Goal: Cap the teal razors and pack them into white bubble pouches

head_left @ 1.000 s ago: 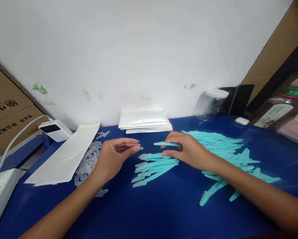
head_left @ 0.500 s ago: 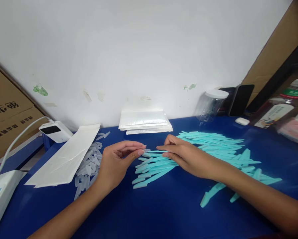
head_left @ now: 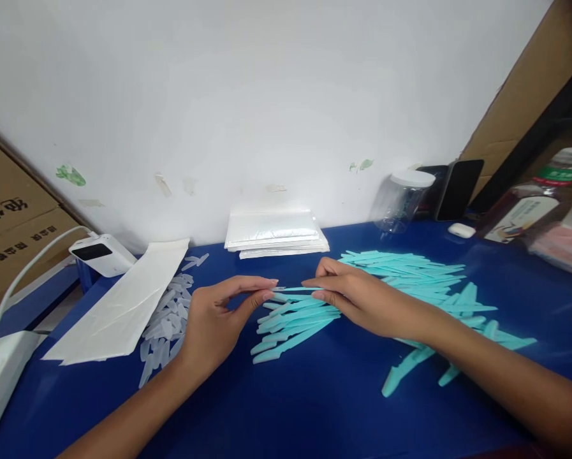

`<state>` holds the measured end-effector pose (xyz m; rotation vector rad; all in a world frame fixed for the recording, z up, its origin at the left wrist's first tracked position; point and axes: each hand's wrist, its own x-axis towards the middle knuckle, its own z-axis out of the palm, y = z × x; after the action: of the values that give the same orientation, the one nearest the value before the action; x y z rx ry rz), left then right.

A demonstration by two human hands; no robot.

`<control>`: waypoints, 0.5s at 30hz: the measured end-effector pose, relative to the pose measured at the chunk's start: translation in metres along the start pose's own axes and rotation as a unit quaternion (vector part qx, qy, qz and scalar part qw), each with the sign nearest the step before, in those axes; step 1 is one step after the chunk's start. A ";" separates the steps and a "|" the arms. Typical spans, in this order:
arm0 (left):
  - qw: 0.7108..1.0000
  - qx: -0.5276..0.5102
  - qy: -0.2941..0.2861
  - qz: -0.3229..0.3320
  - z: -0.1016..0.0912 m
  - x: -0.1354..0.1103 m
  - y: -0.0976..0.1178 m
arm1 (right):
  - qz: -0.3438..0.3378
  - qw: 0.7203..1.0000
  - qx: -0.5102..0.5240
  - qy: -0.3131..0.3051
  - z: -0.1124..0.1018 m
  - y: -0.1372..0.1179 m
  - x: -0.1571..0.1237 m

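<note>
My right hand (head_left: 350,296) pinches a teal eyebrow razor (head_left: 298,289) by its handle, the blade end pointing left. The thumb and fingertips of my left hand (head_left: 226,309) are closed on a small translucent blade cap (head_left: 278,289), mostly hidden, at the razor's end. How far the cap covers the blade I cannot tell. Under and between the hands lies a fanned pile of teal razors (head_left: 286,325). A larger heap of the same razors (head_left: 414,271) spreads behind and beyond my right hand. Loose translucent caps (head_left: 168,315) are heaped left of my left wrist.
White paper sheets (head_left: 123,306) lie beside the caps. Padded white envelopes (head_left: 276,229) are stacked against the wall. A white charger-like device (head_left: 106,255) and a power strip (head_left: 3,363) stand left. At right are a clear lidded jar (head_left: 403,201), a phone (head_left: 460,191) and a bottle (head_left: 529,204).
Both hands stay almost in place. The cap and the razor end now sit closer in line between my left fingertips. The whole view has shifted slightly.
</note>
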<state>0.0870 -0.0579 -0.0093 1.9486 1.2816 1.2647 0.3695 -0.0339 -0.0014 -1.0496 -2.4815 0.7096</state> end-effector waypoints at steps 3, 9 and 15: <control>1.000 -0.003 -0.008 -0.004 0.002 -0.001 0.001 | 0.000 1.000 -0.014 -0.004 0.001 -0.002 0.000; 0.999 0.013 -0.030 0.013 0.007 -0.005 0.004 | -0.007 0.999 -0.048 -0.008 0.011 -0.014 0.000; 0.995 0.045 -0.040 0.074 0.008 -0.006 0.007 | -0.013 0.999 -0.042 -0.007 0.016 -0.020 -0.001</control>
<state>0.0964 -0.0654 -0.0105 2.1713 1.1925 1.2020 0.3506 -0.0517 -0.0033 -1.0418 -2.5531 0.6109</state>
